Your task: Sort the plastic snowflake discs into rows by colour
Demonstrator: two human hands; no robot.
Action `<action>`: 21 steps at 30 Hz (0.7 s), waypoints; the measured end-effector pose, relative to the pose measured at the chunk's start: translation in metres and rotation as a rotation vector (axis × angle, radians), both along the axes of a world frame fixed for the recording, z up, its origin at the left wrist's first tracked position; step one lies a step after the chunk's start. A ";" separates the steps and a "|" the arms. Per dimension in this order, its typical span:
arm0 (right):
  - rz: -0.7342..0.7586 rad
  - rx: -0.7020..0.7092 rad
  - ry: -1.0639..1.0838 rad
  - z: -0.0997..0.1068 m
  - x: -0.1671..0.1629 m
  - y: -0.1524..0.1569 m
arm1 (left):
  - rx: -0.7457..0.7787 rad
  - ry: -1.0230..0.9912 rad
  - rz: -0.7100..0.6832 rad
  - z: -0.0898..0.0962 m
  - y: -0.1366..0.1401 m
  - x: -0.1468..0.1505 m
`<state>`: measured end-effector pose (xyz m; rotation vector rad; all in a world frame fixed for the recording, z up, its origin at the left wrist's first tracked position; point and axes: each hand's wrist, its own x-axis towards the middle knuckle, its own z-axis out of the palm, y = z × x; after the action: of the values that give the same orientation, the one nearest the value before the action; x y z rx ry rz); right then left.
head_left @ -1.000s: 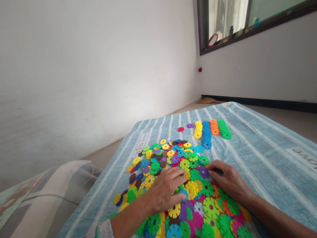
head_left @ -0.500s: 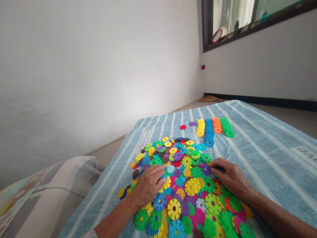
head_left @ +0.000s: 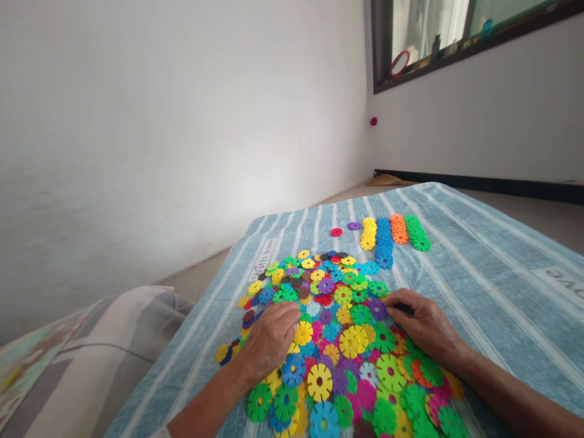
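A loose pile of colourful notched discs (head_left: 351, 342) lies on a blue and white striped cloth (head_left: 493, 298), with one hand at either side of it. The left hand (head_left: 271, 337) is over the left part of the pile, its fingers bent and close together, next to a yellow disc (head_left: 303, 333); whether it pinches anything cannot be told. The right hand (head_left: 422, 322) is at the right edge, fingers curled and thumb tip just beside a purple disc (head_left: 377, 308); I cannot tell whether it grips that disc or what the dark patch between thumb and fingers is. Beyond the pile lie four overlapping rows, from left to right a yellow row (head_left: 368, 234), a blue row (head_left: 384, 243), an orange row (head_left: 399, 229) and a green row (head_left: 417, 233). Left of them lie a single red disc (head_left: 336, 232) and a second purple disc (head_left: 354, 225), apart from each other.
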<state>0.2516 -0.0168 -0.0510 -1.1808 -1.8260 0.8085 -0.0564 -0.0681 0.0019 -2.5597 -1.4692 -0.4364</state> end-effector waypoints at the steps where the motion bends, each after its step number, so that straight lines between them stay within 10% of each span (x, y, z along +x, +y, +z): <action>1: -0.001 0.000 0.001 0.000 0.000 0.000 | 0.004 -0.003 -0.010 0.000 0.000 0.003; 21: 0.036 0.003 -0.017 -0.003 0.000 0.003 | -0.145 0.052 0.068 -0.009 0.025 0.044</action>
<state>0.2514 -0.0133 -0.0535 -1.1595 -1.8663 0.8175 -0.0122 -0.0434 -0.0066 -2.5981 -1.6193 -0.2602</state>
